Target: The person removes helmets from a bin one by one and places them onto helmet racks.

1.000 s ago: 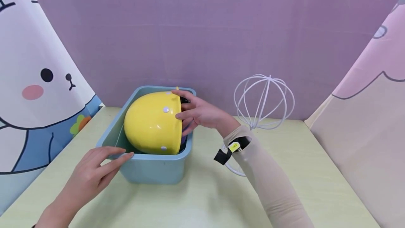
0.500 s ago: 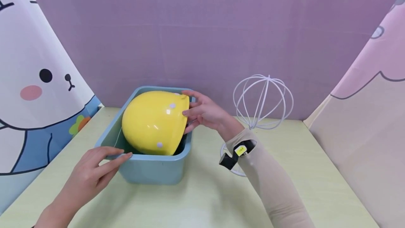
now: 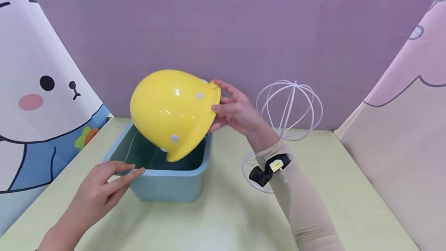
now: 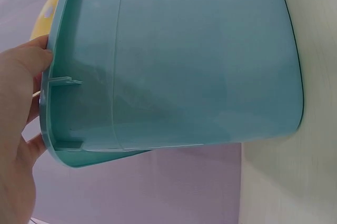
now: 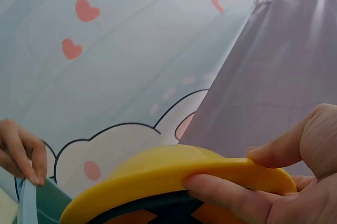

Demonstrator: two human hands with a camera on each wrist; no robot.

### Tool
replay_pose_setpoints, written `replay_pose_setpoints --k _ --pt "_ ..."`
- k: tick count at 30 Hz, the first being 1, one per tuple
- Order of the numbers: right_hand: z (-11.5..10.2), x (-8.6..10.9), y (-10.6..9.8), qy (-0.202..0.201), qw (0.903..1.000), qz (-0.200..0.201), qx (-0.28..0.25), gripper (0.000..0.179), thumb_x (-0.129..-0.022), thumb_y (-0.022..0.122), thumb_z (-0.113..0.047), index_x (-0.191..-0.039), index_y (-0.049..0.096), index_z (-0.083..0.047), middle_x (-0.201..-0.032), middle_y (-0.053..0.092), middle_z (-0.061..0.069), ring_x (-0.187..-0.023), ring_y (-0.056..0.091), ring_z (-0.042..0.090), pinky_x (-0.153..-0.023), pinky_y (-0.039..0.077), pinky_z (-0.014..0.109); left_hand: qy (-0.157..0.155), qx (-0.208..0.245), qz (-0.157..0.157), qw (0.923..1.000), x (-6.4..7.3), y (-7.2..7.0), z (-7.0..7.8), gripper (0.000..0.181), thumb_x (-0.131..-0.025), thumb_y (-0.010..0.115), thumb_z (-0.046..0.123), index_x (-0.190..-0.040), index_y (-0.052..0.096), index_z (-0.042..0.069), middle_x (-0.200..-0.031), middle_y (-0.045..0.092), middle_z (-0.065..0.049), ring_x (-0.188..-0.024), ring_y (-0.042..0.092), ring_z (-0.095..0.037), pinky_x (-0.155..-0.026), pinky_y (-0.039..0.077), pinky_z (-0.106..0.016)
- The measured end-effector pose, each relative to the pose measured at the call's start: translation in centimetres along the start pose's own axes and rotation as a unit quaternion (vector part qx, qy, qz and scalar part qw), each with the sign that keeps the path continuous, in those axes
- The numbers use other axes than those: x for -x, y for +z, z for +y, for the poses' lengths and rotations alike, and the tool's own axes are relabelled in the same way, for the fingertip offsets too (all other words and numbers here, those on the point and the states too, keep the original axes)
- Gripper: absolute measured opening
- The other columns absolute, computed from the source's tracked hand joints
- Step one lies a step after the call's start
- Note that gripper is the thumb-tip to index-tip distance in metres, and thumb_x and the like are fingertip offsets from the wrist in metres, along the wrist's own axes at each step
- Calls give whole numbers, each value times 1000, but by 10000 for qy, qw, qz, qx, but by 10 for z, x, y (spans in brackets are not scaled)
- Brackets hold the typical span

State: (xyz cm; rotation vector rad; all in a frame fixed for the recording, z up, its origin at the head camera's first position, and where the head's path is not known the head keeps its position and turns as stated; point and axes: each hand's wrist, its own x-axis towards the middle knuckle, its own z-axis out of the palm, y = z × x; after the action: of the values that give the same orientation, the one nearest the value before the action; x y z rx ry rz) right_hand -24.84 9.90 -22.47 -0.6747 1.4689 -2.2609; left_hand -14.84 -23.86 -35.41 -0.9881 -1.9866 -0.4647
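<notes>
Raised since the earlier frame, the yellow helmet (image 3: 170, 111) tilts over the bin (image 3: 167, 188) beyond the left hand (image 3: 99, 189), which pinches that bin's rim, while the right hand (image 3: 240, 113) pinches the helmet's brim (image 3: 191, 148), likely the surest hold on something light, stiff and slick.

Yellow helmet (image 3: 167, 107): sits higher, left of frame centre, raised from the blue bin (image 3: 167, 187), opening tipped further toward lower right. Right hand (image 3: 242, 113): higher, farther right. Bin interior (image 3: 150, 155): more exposed.
</notes>
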Motion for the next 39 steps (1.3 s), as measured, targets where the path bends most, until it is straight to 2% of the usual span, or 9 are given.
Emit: replay_pose_setpoints --k 7,12,16,21,26,30,39 --pt "-17 8 0 -388 9987 212 -244 69 -93 44 16 -154 25 -10 -104 70 13 -77 74 29 -61 60 42 75 40 60 9999 0 3 -2 48 -109 40 37 -104 78 8 -94 68 -8 -87 59 -24 -100 32 -11" --pt "-26 16 0 -802 9933 410 -725 64 -93 40 18 -151 28 -7 -101 71 15 -72 73 28 -58 59 42 93 18 54 9999 2 4 -2 49 -109 39 37 -104 78 8 -94 68 -8 -86 59 -24 -100 31 -11" --pt "-34 23 1 -1258 9858 405 -1035 62 -92 37 19 -148 29 -7 -95 70 17 -66 71 29 -56 59 42 144 54 79 9998 1 5 -3 47 -109 40 35 -104 78 8 -94 68 -9 -85 59 -25 -100 32 -12" --pt "-42 31 2 -1749 9742 306 -1396 54 -92 33 21 -139 34 -6 -99 66 19 -72 73 33 -57 59 45 141 86 104 9998 0 4 -3 47 -109 41 35 -103 78 7 -94 68 -10 -85 59 -25 -100 32 -12" --pt "-48 38 2 -2117 9598 488 -1779 50 -91 33 23 -132 36 -6 -93 64 20 -68 72 37 -55 58 48 141 74 124 9998 1 4 -3 47 -109 41 35 -103 78 7 -94 68 -11 -86 59 -25 -99 32 -12" --pt "-51 42 0 -2310 9538 873 -1712 52 -91 32 23 -134 35 -6 -93 64 19 -66 72 36 -55 58 47 199 85 179 9996 1 4 -4 46 -109 41 32 -102 78 6 -93 68 -12 -86 59 -26 -99 32 -13" --pt "-55 54 -13 -2670 9411 1020 -1806 53 -90 39 24 -134 37 -4 -104 63 22 -74 72 42 -56 57 51 189 96 150 9997 2 4 -5 46 -109 41 33 -103 78 6 -94 68 -13 -87 59 -26 -101 31 -13"
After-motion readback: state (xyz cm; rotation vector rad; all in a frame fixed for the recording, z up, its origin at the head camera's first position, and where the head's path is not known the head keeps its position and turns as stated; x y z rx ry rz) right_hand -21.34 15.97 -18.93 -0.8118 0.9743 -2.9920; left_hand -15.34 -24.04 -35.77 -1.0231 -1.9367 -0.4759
